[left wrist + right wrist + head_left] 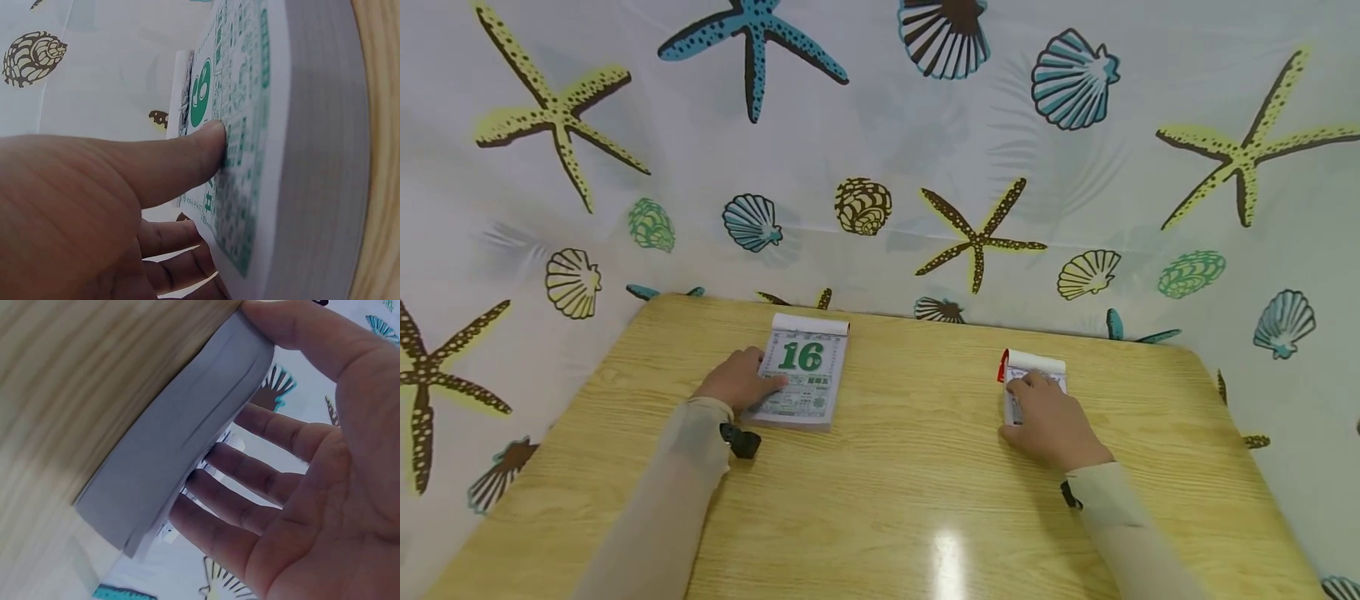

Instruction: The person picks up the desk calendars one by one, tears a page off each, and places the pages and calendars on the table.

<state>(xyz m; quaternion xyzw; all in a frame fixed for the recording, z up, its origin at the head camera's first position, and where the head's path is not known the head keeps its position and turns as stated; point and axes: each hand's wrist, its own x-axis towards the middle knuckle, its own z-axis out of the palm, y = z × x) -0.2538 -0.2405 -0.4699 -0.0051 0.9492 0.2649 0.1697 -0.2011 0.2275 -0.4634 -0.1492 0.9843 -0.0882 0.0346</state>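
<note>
A large tear-off calendar (808, 387) with a green 16 lies at the left of the table. My left hand (739, 379) holds it by its left edge, the thumb pressing on the printed page. In the left wrist view the other fingers curl in at the pad's side, their tips partly hidden. A smaller tear-off calendar (1036, 361) lies at the right, with a white top strip and a red edge. My right hand (1051, 421) covers much of its page. In the right wrist view its fairly straight fingers reach over the page, and the thumb touches a corner of the pad.
Both calendars lie on a light wooden table (880, 475) with rounded far corners. Behind the table and along its sides hangs a pale cloth (880, 125) printed with starfish and shells. Black straps (741, 440) sit at both wrists.
</note>
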